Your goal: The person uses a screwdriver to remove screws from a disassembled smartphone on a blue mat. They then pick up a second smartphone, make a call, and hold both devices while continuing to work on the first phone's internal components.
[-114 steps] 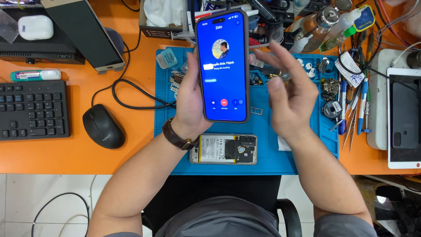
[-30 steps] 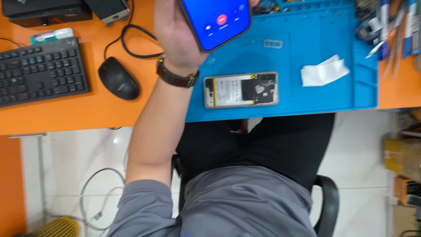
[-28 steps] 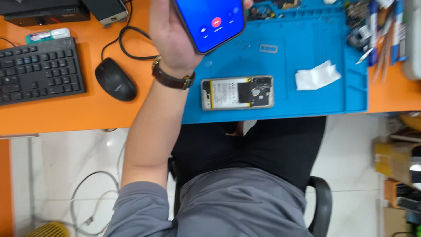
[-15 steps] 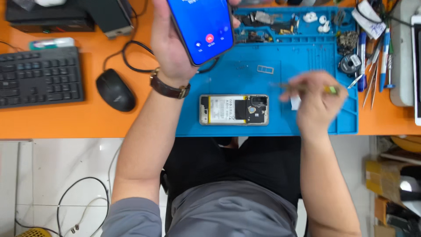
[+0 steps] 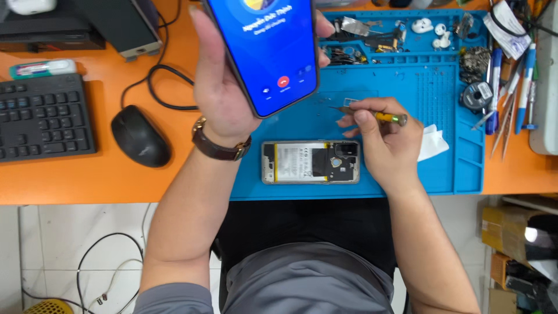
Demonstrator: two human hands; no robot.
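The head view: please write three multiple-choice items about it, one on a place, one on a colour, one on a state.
1. Where does the opened phone lie?
A. on the blue repair mat
B. on the keyboard
C. on the floor

2. What colour is the desk?
A. white
B. orange
C. green

3. In what state is the smartphone in the left hand?
A. screen dark
B. screen cracked
C. screen lit, showing a call

Answers:
1. A: it rests on the mat's near part, its back cover off and battery exposed.
2. B: orange surface surrounds the computer mouse.
3. C: the blue display glows with a red button, while the right hand holds a yellow-handled screwdriver.
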